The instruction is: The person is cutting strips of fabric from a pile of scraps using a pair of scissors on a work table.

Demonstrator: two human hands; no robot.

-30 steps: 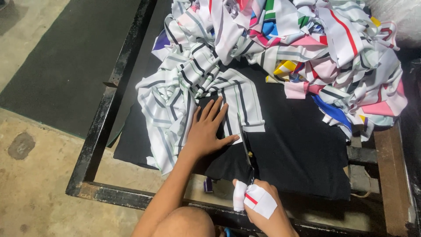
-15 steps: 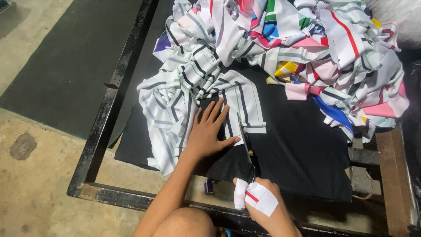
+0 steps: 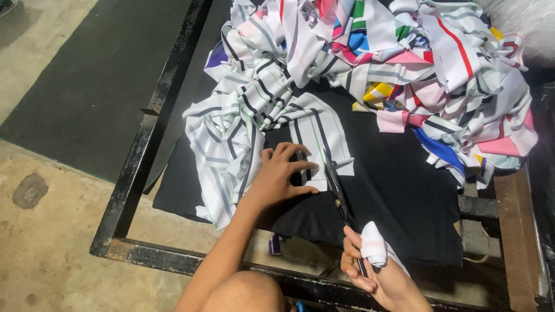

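My left hand (image 3: 277, 176) lies flat, fingers spread, on a white piece of cloth with dark stripes (image 3: 315, 138) that rests on a black cloth (image 3: 399, 196). My right hand (image 3: 370, 268), its thumb wrapped in white bandage, grips the handles of dark scissors (image 3: 337, 188). The blades point away from me and lie along the right side of the striped piece, just right of my left fingers.
A big heap of striped and coloured cloth scraps (image 3: 404, 63) covers the far part of the black metal frame (image 3: 139, 167). More white striped cloth (image 3: 225, 150) hangs at the left. A dark mat (image 3: 87, 86) and concrete floor (image 3: 46, 254) lie to the left.
My left hand has curled its fingers a little and shifted on the striped piece. The scissors have moved forward along the cloth's right edge. The right hand stays near the front rail.
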